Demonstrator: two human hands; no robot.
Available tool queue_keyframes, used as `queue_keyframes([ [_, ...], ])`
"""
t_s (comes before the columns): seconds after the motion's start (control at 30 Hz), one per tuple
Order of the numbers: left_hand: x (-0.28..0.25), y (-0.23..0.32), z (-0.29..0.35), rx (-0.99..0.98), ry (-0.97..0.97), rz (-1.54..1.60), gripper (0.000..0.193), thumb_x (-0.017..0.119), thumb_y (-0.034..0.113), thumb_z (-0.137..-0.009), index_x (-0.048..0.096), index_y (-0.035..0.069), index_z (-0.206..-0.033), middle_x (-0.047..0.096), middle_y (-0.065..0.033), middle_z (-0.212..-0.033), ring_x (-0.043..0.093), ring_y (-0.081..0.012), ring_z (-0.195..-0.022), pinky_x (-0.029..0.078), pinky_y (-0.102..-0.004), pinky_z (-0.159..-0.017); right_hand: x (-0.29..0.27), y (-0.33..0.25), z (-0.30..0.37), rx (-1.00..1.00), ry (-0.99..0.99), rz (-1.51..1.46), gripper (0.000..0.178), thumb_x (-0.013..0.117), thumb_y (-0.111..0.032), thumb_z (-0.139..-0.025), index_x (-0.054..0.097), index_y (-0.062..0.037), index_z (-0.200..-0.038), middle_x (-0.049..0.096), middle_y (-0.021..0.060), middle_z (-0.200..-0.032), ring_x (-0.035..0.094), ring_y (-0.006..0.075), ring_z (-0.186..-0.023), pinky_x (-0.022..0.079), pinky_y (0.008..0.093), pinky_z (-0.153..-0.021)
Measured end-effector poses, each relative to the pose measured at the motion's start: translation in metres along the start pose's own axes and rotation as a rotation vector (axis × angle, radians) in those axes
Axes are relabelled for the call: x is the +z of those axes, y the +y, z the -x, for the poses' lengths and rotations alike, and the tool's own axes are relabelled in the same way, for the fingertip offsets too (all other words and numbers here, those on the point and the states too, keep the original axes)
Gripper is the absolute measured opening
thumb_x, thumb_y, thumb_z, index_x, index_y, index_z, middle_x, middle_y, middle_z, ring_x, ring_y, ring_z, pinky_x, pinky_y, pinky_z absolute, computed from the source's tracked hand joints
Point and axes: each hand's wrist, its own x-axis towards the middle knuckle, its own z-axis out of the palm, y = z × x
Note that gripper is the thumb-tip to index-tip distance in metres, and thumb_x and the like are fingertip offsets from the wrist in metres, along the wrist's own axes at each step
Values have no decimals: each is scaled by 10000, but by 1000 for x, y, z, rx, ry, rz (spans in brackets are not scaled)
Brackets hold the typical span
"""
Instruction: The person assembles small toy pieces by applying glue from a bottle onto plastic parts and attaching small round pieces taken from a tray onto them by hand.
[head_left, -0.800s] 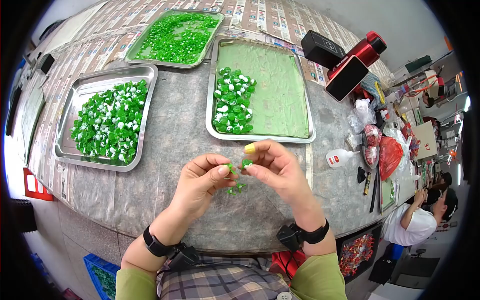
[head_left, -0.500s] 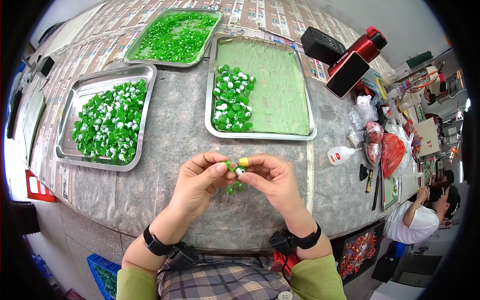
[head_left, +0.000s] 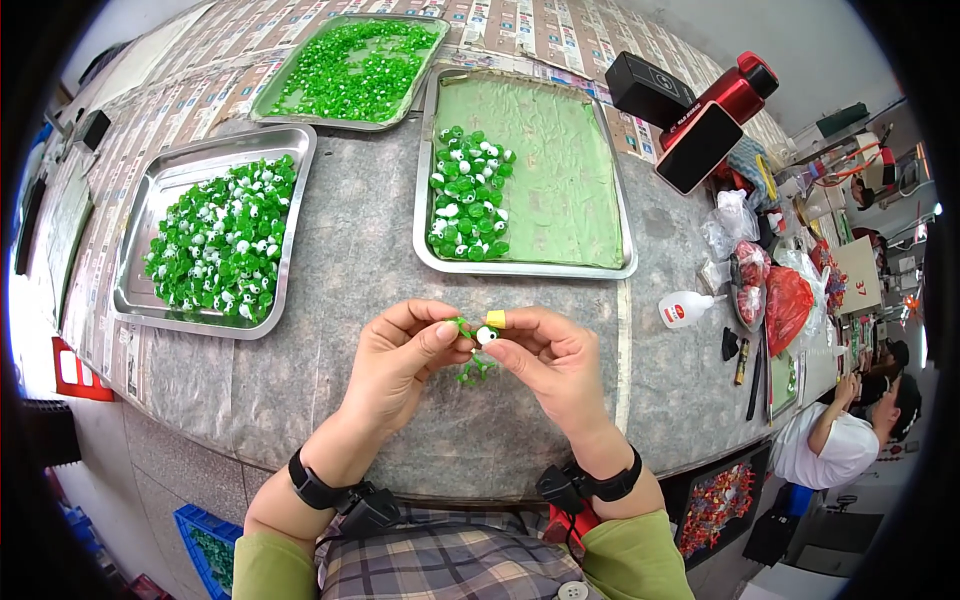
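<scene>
Near the front of the table both hands meet, fingertips almost touching. Thumb and fingers of my left hand (head_left: 398,358) pinch a small green plastic piece (head_left: 462,327). My right hand (head_left: 552,362) grips a white eyeball bead (head_left: 486,335) with a dark pupil; a yellow cover (head_left: 495,318) wraps its index fingertip. Just below the fingers more green bits (head_left: 476,372) show; whether they join the held piece I cannot tell. Beyond the hands, a metal tray (head_left: 625,262) lined with green sheet carries green-and-white eyeball pieces (head_left: 468,200) along its left side.
To the left, another metal tray (head_left: 215,326) holds a heap of green-and-white eyeball pieces. A third tray (head_left: 437,45) at the back contains small green pieces. On the right are a white glue bottle (head_left: 682,309), a phone (head_left: 699,148), a red flask (head_left: 728,95) and plastic bags (head_left: 789,305).
The eyeball bead has turned and risen slightly between my right fingertips. More of the green bits shows below the hands. Both hands keep their grip in nearly the same place.
</scene>
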Motion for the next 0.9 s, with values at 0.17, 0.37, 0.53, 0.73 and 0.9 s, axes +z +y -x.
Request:
queue_keyframes([
  [0.17,-2,-2,-1,34,-21,-111,124,553,58,-768,533,6,-878,584,-76,-794,575,-125,-704,484,-236,-645,-2,-2,-1,-17,28,-57,205,577,44,-717,552,32,-920,583,79,-860,557,111,-798,451,209,-713],
  [0.37,1,-2,1,138,-27,-280,97,568,27,-750,559,-13,-838,574,-70,-765,566,-116,-694,468,-214,-620,-1,-4,-1,17,20,-35,194,589,35,-710,564,26,-902,587,65,-842,561,108,-770,453,207,-703],
  [0.53,0,-3,1,335,-57,-611,96,593,-3,-710,576,-12,-804,565,-63,-749,549,-114,-680,450,-218,-590,-5,0,-1,122,-30,-170,182,572,9,-732,563,25,-913,587,68,-833,567,117,-757,463,219,-699],
  [0.73,7,6,1,586,-139,-1012,122,629,-20,-647,577,11,-753,561,-75,-719,544,-150,-631,440,-242,-553,-11,-1,-2,159,-82,-228,202,546,-16,-758,553,30,-954,591,96,-832,580,149,-757,477,246,-693],
  [0.9,7,6,0,690,-142,-1118,136,644,-16,-623,564,15,-729,560,-79,-693,546,-176,-608,440,-250,-537,-12,2,-3,185,-94,-165,204,541,-23,-764,548,42,-958,592,116,-849,583,163,-765,480,249,-691],
])
